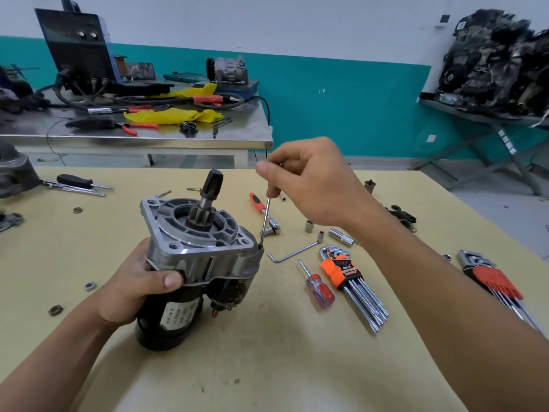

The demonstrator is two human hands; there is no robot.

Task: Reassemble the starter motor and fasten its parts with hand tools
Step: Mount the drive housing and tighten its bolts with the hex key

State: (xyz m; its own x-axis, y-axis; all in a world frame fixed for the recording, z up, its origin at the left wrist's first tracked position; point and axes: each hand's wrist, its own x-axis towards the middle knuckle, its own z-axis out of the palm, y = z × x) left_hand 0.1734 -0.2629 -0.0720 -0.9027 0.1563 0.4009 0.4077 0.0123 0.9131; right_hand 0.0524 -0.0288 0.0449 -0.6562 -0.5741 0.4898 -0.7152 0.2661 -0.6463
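Rear white-painted wall (326,40) is carrying a teal lower band (341,114). A small white socket plate (431,138) is sitting on the band at right. A stainless-steel surface (148,142) is standing at left, bearing a dark box-shaped machine (77,49) with cables. A grey cross-legged metal stand (505,150) is holding a black engine block (499,60) at right. Grey floor (490,197) is showing beneath it. A pale yellow surface (267,367) is filling the foreground. Light is falling evenly.
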